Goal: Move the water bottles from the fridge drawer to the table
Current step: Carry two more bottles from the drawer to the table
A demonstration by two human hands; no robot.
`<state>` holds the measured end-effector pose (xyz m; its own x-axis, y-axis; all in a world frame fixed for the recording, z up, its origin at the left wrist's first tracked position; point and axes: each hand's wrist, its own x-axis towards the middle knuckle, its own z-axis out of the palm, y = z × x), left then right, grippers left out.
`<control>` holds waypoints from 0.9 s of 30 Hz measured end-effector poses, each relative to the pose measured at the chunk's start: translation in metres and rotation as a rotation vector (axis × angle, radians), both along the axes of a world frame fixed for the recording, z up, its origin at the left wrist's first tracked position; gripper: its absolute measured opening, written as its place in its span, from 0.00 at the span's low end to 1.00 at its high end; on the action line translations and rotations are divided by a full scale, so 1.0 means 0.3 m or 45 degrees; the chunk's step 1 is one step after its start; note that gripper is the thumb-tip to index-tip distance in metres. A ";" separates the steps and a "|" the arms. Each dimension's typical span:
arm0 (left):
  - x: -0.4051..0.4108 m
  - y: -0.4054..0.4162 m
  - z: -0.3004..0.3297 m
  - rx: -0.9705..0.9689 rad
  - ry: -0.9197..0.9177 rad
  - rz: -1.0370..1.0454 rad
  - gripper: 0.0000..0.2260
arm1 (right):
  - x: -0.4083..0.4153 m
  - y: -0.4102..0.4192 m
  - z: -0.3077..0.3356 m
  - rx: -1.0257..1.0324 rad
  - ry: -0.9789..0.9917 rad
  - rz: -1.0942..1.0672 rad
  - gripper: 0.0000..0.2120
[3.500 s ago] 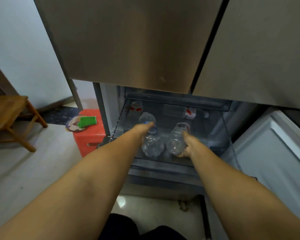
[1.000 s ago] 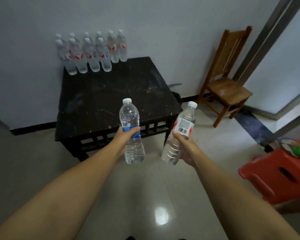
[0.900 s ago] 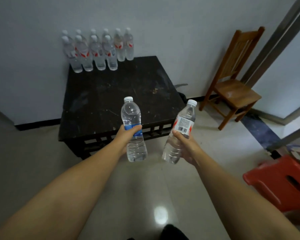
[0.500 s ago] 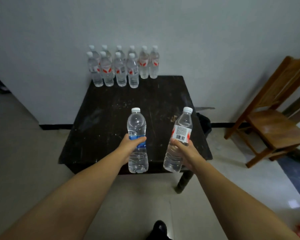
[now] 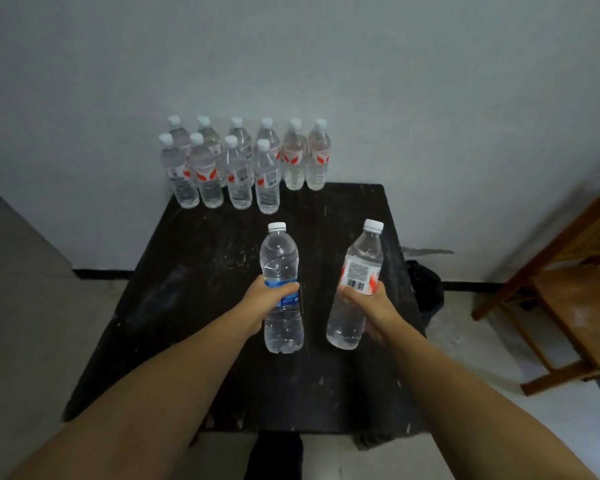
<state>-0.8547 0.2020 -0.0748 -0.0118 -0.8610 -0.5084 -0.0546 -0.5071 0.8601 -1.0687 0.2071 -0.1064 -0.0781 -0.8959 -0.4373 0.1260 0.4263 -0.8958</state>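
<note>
My left hand [image 5: 262, 299] grips a clear water bottle with a blue label [image 5: 280, 258] around its middle, upright above the black table [image 5: 194, 271]. My right hand [image 5: 369, 306] grips a clear bottle with a red and white label [image 5: 362, 258], tilted slightly right, also above the table. Several more capped water bottles [image 5: 243, 164] stand in two rows at the table's far edge against the wall. The fridge is out of view.
A wooden chair [image 5: 575, 289] stands to the right of the table. A dark bag [image 5: 426, 289] lies on the floor between table and chair. A grey wall runs behind the table, with pale tiled floor on both sides.
I have turned from the fridge drawer and walked up to the table with a bottle in each hand. The bottles now hang over the tabletop instead of in front of it.
</note>
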 end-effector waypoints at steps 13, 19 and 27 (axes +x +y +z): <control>-0.032 -0.728 -0.104 -0.082 -0.044 -0.128 0.27 | 0.081 -0.608 -0.049 0.042 0.259 -0.181 0.36; -0.057 -0.969 -0.168 -0.142 -0.110 0.032 0.26 | 0.101 -0.867 -0.092 0.031 0.324 -0.178 0.36; -0.089 -1.189 -0.207 -0.373 -0.242 0.061 0.31 | 0.168 -1.138 -0.126 -0.071 0.415 -0.141 0.37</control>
